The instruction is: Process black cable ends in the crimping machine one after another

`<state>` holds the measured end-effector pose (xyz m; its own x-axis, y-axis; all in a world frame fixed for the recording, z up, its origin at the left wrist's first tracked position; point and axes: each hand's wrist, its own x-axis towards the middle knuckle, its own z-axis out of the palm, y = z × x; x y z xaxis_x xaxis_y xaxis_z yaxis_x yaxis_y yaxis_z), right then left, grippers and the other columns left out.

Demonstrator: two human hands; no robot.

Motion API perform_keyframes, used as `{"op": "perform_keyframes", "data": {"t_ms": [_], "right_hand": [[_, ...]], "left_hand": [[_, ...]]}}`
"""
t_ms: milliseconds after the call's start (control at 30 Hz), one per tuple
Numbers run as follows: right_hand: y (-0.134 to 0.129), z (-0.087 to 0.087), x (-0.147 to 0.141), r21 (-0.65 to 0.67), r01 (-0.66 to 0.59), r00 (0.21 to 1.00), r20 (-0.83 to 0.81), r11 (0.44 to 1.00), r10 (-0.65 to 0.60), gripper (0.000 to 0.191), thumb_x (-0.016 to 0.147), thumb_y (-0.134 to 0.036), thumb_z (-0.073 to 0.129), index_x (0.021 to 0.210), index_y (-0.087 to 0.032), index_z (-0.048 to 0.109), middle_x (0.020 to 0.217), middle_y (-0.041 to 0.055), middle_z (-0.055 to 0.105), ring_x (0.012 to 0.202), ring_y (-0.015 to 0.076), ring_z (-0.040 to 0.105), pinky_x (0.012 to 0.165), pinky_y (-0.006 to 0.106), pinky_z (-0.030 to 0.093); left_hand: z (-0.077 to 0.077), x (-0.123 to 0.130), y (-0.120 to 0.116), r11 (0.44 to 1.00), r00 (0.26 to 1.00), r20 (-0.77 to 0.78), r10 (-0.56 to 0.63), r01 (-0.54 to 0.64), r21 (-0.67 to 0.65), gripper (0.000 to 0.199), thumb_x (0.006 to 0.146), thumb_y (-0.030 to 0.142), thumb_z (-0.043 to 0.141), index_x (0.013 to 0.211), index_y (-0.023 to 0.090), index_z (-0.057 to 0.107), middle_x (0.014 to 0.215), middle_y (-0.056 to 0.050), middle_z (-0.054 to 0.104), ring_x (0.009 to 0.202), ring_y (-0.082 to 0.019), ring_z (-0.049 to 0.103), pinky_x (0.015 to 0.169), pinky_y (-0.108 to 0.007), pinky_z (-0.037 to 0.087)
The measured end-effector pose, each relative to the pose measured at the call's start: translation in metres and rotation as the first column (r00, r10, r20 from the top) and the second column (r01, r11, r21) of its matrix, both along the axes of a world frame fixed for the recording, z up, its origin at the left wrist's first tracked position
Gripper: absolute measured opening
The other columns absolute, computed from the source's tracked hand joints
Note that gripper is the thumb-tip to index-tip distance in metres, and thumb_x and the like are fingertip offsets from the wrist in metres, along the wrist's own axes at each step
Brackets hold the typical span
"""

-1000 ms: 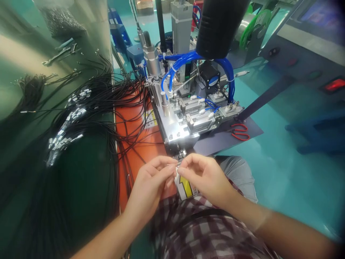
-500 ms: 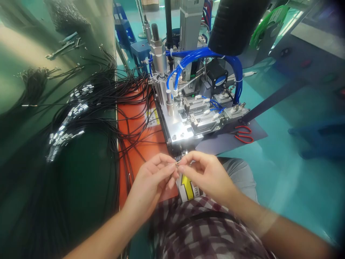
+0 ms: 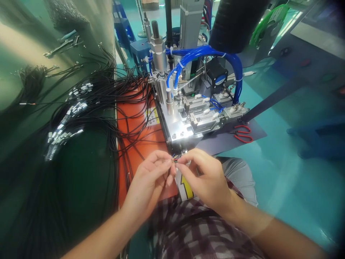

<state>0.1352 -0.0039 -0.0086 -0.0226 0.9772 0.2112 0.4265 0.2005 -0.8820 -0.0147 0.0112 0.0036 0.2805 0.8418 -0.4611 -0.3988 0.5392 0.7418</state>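
Thin coloured wires (image 3: pixel 174 159) show between the fingertips of both hands, just in front of the metal machine (image 3: pixel 185 124). My left hand (image 3: pixel 155 176) pinches them between thumb and forefinger, its other fingers curled below. On the right side, my right hand (image 3: pixel 203 172) pinches the wires with thumb and forefinger, tips almost touching those of the left. Beneath the hands lies a label with a yellow arrow (image 3: pixel 186 187). Whatever cable the wires belong to is hidden by the left hand.
Black cables (image 3: pixel 91 93) with silvery ends spread over the green surface (image 3: pixel 83 172) and the orange mat (image 3: pixel 134 111) at left. Red-handled scissors (image 3: pixel 243 134) lie right of the machine. Blue tubes (image 3: pixel 199 52) arch above it. A blue stool (image 3: pixel 140 50) stands behind.
My right hand has shifted slightly and turned at the fingertips. Coloured wires now show more plainly between the two hands. My left hand has moved slightly left.
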Motion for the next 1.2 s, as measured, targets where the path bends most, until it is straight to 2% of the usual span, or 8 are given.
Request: {"op": "perform_keyframes", "data": {"t_ms": [67,167,233,333,500,633,900,1200], "right_hand": [[0.003,0.003,-0.002,-0.213,0.008,0.986,-0.163,0.977,-0.044,0.006,0.082,-0.023,0.062,0.078,-0.018,0.063,0.069,0.0001,0.063,0.050,0.0091,0.048,0.047,0.023,0.038],[0.008,0.009,-0.003,-0.525,-0.167,0.884,-0.454,0.834,-0.109,0.016,0.079,-0.032,0.066,0.078,-0.017,0.060,0.057,-0.0051,0.054,0.038,0.0048,0.033,0.036,0.020,0.023],[0.011,0.012,-0.002,-0.571,-0.342,0.788,-0.607,0.746,-0.103,0.021,0.078,-0.035,0.066,0.077,-0.016,0.057,0.056,-0.0064,0.052,0.037,0.0028,0.028,0.036,0.019,0.019],[0.015,0.012,0.002,-0.518,-0.514,0.683,-0.729,0.684,-0.039,0.027,0.080,-0.039,0.066,0.076,-0.015,0.055,0.060,-0.0063,0.052,0.038,0.0012,0.025,0.037,0.019,0.017],[0.021,0.013,0.014,-0.483,-0.514,0.778,-0.610,0.708,0.149,0.023,0.086,-0.038,0.060,0.082,-0.018,0.051,0.053,-0.0103,0.038,0.042,0.0042,0.027,0.039,0.018,0.020],[0.027,0.016,0.026,-0.435,-0.432,0.882,-0.388,0.790,0.268,0.013,0.090,-0.028,0.054,0.082,-0.019,0.051,0.056,-0.0088,0.036,0.046,0.0062,0.031,0.043,0.019,0.025],[0.016,0.011,0.033,-0.356,-0.195,0.971,-0.200,0.914,0.129,0.008,0.087,-0.027,0.058,0.085,-0.020,0.057,0.061,-0.0051,0.047,0.047,0.0076,0.036,0.042,0.021,0.029],[0.010,0.010,0.013,-0.531,-0.279,0.889,-0.457,0.800,0.007,0.013,0.082,-0.028,0.062,0.078,-0.016,0.058,0.050,-0.0083,0.039,0.042,0.0053,0.030,0.038,0.019,0.022]], "left_hand": [[-0.001,0.000,0.000,1.000,1.000,0.010,0.000,0.000,0.022,0.004,0.085,0.017,0.061,0.082,0.018,0.058,0.065,0.001,0.060,0.055,-0.007,0.049,0.055,-0.016,0.039],[-0.002,-0.001,0.000,0.999,1.000,0.022,-0.004,0.003,0.046,0.005,0.084,0.019,0.064,0.083,0.018,0.059,0.064,0.002,0.061,0.053,-0.007,0.049,0.054,-0.016,0.038],[-0.001,-0.002,0.001,0.998,0.999,0.034,-0.016,0.014,0.059,0.006,0.082,0.020,0.066,0.082,0.018,0.060,0.062,0.002,0.061,0.051,-0.007,0.049,0.053,-0.017,0.037],[0.001,-0.004,0.002,0.995,0.997,0.035,-0.067,0.064,0.079,0.010,0.079,0.021,0.069,0.080,0.017,0.060,0.059,0.002,0.062,0.047,-0.006,0.047,0.053,-0.018,0.036],[0.002,-0.005,0.005,0.982,0.987,-0.008,-0.163,0.163,0.092,0.015,0.076,0.023,0.070,0.080,0.016,0.057,0.059,-0.001,0.064,0.042,-0.005,0.041,0.047,-0.018,0.027],[0.002,-0.005,0.005,0.978,0.976,-0.087,-0.201,0.205,0.046,0.015,0.077,0.024,0.069,0.082,0.015,0.058,0.056,-0.001,0.064,0.039,-0.004,0.037,0.043,-0.018,0.022],[0.001,-0.005,0.005,0.983,0.978,-0.100,-0.185,0.186,0.000,0.013,0.078,0.025,0.067,0.079,0.015,0.060,0.058,-0.001,0.063,0.041,-0.005,0.042,0.046,-0.019,0.026],[0.001,-0.004,0.005,0.985,0.984,-0.056,-0.168,0.169,0.021,0.009,0.082,0.023,0.063,0.082,0.016,0.056,0.060,-0.001,0.064,0.044,-0.006,0.045,0.049,-0.019,0.030]]}}
